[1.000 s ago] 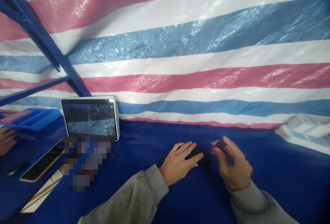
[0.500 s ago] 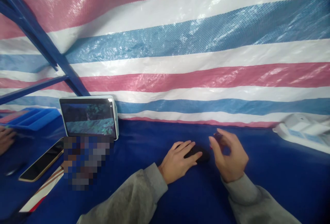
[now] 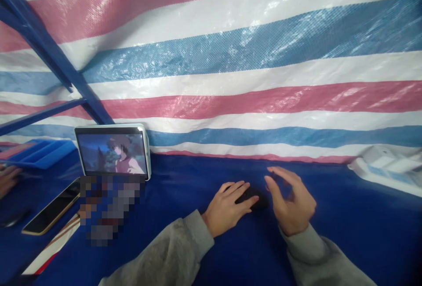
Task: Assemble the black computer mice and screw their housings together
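My left hand (image 3: 227,207) lies flat on the dark blue table cover (image 3: 184,198), fingers stretched out with the tips resting on a small black object (image 3: 256,199). Just right of it, my right hand (image 3: 292,204) is raised on its edge. Its fingers are curled and the thumb is drawn near the fingertips, as if pinching something small and dark that I cannot make out. Both arms wear grey sleeves.
A white-cased tablet (image 3: 114,152) playing a cartoon leans on the striped tarp wall (image 3: 231,79) at the left. Before it lie a phone (image 3: 49,212) and a blurred patch. A blue tray (image 3: 41,152) and another person's hand (image 3: 8,179) are far left. White packaging (image 3: 385,163) sits far right.
My right hand has drifted left toward the black object and tucked the small dark piece closer in. The tablet picture changed. My left hand has stayed put.
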`<state>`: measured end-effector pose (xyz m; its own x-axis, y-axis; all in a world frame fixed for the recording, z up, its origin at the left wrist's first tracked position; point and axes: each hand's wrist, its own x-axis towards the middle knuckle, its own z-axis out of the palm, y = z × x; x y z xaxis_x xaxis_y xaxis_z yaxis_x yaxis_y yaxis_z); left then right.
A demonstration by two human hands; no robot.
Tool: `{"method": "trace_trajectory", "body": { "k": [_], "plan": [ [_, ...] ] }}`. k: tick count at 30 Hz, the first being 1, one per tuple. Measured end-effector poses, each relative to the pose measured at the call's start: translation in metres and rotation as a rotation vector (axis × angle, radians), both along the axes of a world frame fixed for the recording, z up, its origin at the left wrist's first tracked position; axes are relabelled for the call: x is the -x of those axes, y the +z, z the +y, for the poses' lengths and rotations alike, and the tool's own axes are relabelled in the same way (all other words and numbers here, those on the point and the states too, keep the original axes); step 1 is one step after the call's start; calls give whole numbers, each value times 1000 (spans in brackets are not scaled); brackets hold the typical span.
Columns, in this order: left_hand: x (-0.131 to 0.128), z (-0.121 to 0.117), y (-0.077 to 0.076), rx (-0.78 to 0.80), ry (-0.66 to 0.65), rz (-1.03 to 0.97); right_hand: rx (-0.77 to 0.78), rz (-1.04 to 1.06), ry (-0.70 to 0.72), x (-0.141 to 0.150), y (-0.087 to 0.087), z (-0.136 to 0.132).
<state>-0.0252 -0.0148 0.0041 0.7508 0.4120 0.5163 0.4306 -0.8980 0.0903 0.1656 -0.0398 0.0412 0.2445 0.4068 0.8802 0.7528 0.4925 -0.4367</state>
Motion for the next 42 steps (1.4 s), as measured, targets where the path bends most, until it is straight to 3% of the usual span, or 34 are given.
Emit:
{"method": "trace_trajectory", "body": {
  "k": [4,10,15,17,22,27,32,37,42],
  "plan": [
    [0,0,0,5,4,-8,-62,31,54,2,-11,-9],
    [0,-1,-1,6,3,-5,85,16,56,-2,-8,-16],
    [1,-1,0,14,12,-5,-133,-38,-143,-7,-8,-11],
    [1,-1,1,17,11,-10,-161,-9,-159,-6,-9,-11],
    [1,-1,2,17,1,-17,-31,-57,-20,-6,-8,-15],
    [1,-1,1,33,9,-9,-70,-59,-137,-8,-12,-13],
    [1,-1,1,27,10,-8,24,2,54,-7,-18,-12],
    [2,-1,0,25,16,-12,-30,-55,-69,-7,-16,-12],
    [1,-2,1,19,14,0,106,-48,34,-7,-13,-13]
  ]
}}
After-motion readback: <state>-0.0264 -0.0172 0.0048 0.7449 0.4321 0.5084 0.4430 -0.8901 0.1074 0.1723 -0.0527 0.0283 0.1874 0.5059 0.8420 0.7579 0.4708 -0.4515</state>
